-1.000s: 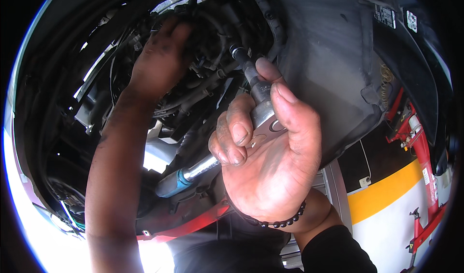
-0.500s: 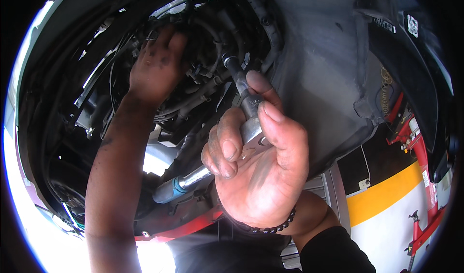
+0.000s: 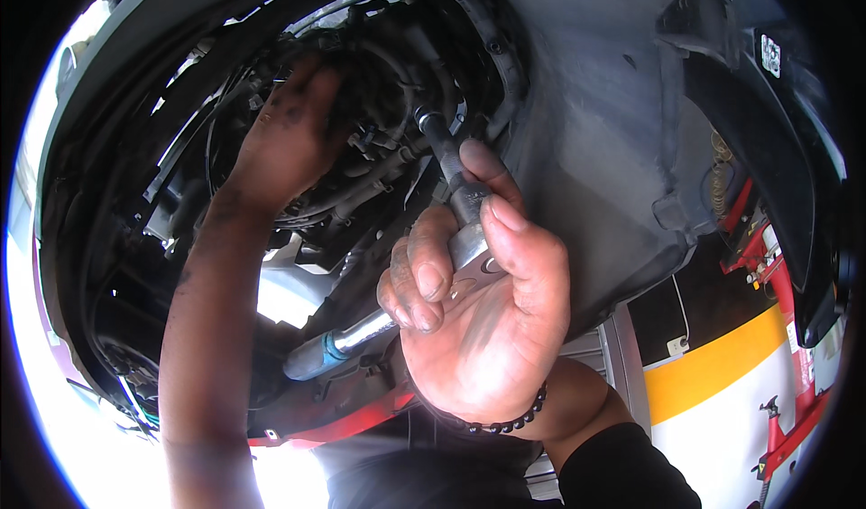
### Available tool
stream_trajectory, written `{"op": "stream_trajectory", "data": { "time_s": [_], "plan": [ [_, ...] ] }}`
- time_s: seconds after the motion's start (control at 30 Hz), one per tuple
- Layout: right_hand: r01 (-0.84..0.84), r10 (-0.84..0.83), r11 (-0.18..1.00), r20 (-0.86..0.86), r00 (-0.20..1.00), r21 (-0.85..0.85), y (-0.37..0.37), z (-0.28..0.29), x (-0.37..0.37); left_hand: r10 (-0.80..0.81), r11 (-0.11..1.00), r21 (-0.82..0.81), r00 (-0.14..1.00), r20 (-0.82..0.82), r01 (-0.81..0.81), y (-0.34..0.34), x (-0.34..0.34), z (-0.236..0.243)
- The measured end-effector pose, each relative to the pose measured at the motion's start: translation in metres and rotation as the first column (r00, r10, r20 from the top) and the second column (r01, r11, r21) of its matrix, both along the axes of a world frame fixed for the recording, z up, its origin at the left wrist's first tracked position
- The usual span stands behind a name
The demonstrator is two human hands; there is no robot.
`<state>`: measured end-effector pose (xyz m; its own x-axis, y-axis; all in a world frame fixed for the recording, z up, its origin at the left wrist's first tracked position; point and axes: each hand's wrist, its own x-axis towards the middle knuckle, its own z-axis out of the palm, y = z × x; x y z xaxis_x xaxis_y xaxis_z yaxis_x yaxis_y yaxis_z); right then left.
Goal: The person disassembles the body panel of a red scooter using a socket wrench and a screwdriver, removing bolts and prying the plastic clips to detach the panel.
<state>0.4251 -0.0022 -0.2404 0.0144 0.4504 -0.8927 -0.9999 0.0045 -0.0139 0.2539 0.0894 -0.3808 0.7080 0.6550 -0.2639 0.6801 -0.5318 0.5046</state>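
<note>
My right hand (image 3: 483, 320) is wrapped round the head of a ratchet wrench (image 3: 359, 330), palm toward me, thumb and forefinger up beside the drive. The wrench's blue-grey handle points down to the left. From its head a dark extension bar with a knurled band (image 3: 448, 159) runs up and away, ending in a bright-rimmed socket end (image 3: 421, 115) in front of the dark engine parts. Deep among hoses and wiring (image 3: 388, 162), my left hand (image 3: 293, 130) has its fingers bent inward; the fingertips, and whatever they grip, are hidden in shadow.
A dark curved rim (image 3: 59, 193) surrounds the cavity on the left, with a grey panel (image 3: 595, 148) at its right. A red metal stand (image 3: 789, 329) is at the far right, by a wall with a yellow band (image 3: 713, 365). A red strip (image 3: 352, 419) crosses below.
My left hand has turned slightly and shifted a little down within the cavity. The right hand and the ratchet wrench stay almost in place.
</note>
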Motion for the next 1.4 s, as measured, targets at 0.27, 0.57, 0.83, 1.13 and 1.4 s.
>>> {"op": "stream_trajectory", "data": {
  "time_s": [0.27,0.57,0.83,1.13,1.4],
  "plan": [
    [-0.068,0.068,0.998,0.042,0.997,0.004,-0.004,-0.005,0.001,0.243,0.917,-0.210,0.892,-0.382,-0.340,-0.033,0.019,0.061],
    [-0.142,0.134,0.984,0.075,0.988,0.111,-0.006,-0.004,0.003,0.487,0.550,-0.590,0.801,-0.348,-0.590,-0.052,0.029,0.058],
    [-0.168,0.157,0.965,0.070,0.985,0.199,-0.011,-0.008,0.004,0.373,0.648,-0.550,0.849,-0.375,-0.527,-0.045,0.029,0.056],
    [-0.150,0.138,0.965,0.067,0.988,0.217,-0.013,-0.008,0.005,0.563,0.542,-0.564,0.768,-0.307,-0.623,-0.074,0.034,0.033],
    [-0.181,0.172,0.967,0.062,0.983,0.180,-0.010,-0.006,0.006,0.625,0.321,-0.685,0.690,-0.366,-0.654,-0.063,0.033,0.038]
  ]
}}
